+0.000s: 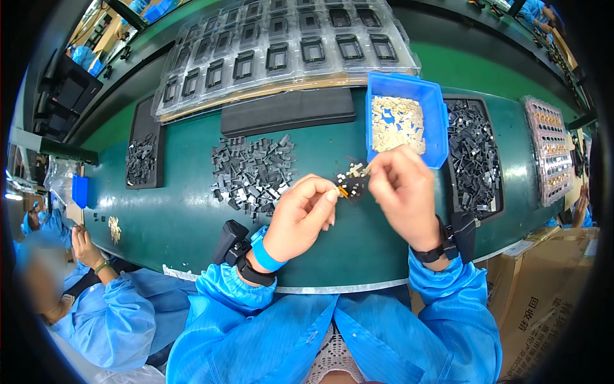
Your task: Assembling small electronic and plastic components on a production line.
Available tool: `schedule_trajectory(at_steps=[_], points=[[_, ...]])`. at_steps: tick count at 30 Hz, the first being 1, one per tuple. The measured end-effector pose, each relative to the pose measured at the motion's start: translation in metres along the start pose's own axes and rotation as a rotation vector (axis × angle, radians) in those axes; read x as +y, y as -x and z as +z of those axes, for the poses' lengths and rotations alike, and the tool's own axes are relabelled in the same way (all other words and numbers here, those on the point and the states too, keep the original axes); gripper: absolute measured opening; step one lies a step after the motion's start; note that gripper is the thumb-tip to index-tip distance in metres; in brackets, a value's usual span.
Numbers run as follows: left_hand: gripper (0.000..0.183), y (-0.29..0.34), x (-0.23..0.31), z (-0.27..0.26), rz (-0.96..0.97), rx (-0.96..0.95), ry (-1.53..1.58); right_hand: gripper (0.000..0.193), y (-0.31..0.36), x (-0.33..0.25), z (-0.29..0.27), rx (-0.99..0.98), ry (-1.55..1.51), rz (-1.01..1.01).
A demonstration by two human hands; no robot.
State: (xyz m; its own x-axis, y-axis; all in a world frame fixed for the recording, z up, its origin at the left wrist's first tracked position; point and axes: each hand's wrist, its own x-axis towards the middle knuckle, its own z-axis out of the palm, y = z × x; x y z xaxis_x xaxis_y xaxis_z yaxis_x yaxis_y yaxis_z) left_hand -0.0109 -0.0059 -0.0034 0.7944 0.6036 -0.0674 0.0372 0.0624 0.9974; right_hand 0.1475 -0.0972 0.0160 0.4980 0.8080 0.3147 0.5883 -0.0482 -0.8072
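Note:
My left hand [300, 214] is closed in a pinch on a small orange strip [343, 191], which pokes out past the fingertips. Close on its right, my right hand [404, 198] has thumb and forefinger pressed together; whatever is between them is too small to make out. Under and between both hands lies a small scatter of cream and dark bits [354, 172] on the green mat. A pile of small black parts [252, 173] spreads left of my left hand. Just beyond my right hand stands a blue bin [437, 131] holding many small cream pieces [398, 121].
Clear plastic trays [281, 75] of black frames span the back, with a black foam block [288, 114] before them. Black trays of small parts flank the work, at left [157, 168] and right [501, 185]. A co-worker's hand [86, 246] is at the left; a cardboard box [543, 294] stands at right.

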Motion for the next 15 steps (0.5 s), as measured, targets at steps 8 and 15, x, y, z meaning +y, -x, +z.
schedule_trajectory(at_steps=[8,15], points=[[0.014,0.002,0.005,-0.004,-0.077,-0.028,0.132,0.015,-0.018,0.02,-0.009,0.319,-0.28,0.182],[0.016,0.0,0.006,-0.009,-0.307,-0.149,0.459,0.017,-0.01,0.007,-0.005,-0.127,-0.035,-0.265]])
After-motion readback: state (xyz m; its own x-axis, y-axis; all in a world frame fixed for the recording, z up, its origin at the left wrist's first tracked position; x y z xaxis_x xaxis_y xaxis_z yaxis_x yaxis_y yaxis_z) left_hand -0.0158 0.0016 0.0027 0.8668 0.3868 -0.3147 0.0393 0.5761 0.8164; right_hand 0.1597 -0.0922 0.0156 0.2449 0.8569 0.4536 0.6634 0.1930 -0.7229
